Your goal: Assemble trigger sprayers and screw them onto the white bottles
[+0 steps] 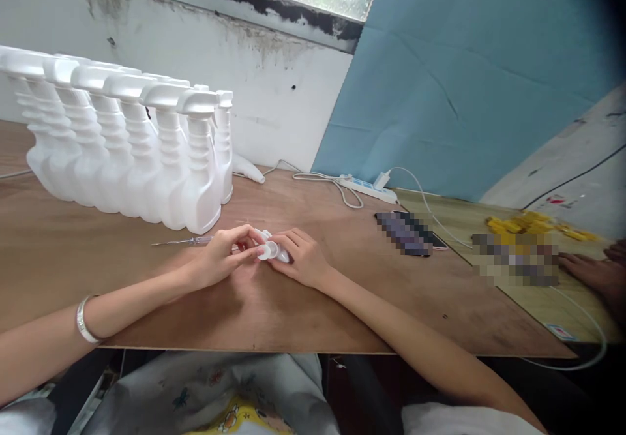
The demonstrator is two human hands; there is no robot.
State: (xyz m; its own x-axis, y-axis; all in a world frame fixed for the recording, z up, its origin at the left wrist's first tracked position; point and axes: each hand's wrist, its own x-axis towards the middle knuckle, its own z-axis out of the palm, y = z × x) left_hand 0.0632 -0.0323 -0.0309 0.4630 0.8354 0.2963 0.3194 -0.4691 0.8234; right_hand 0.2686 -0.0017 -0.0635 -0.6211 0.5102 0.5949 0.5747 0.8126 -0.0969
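Observation:
Both of my hands rest on the brown wooden table [303,311] and meet over a small white plastic spray-head part [270,250]. My left hand [222,255] pinches its round end with thumb and fingers. My right hand [300,257] grips the other end of the same part, knuckles on the table. A silver bracelet [83,321] is on my left wrist. Just behind my left hand lies a thin screwdriver [183,242] with a clear handle.
Rows of white spray bottles [127,148] with trigger heads stand at the back left. A white power strip [368,188] with cables lies by the wall. A phone [405,231] lies at centre right. Another person's hand [594,272] rests near yellow parts [531,225] at right.

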